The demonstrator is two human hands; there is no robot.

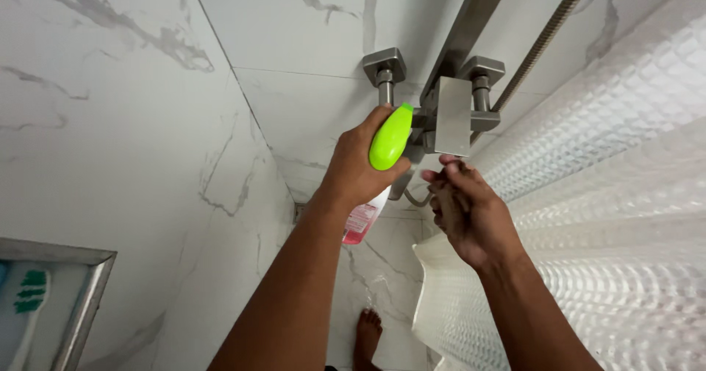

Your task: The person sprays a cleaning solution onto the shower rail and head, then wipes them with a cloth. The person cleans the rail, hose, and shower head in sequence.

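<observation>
My left hand [357, 166] grips a spray bottle with a lime-green head [390, 136] and a clear body holding pink liquid [361, 222]. The nozzle points toward the square brushed-metal shower mixer [450, 116] on the marble wall. My right hand [467, 213] is just below the mixer, fingers curled around something small and dark that I cannot make out. The two hands are close together under the mixer's spout.
Marble tile walls [132, 136] enclose the left and back. A clear textured shower curtain [610, 216] hangs at the right. A metal riser rail [471, 25] and a hose [548, 36] run up from the mixer. A recessed niche [70, 308] sits lower left. My bare foot [365, 336] stands on the floor.
</observation>
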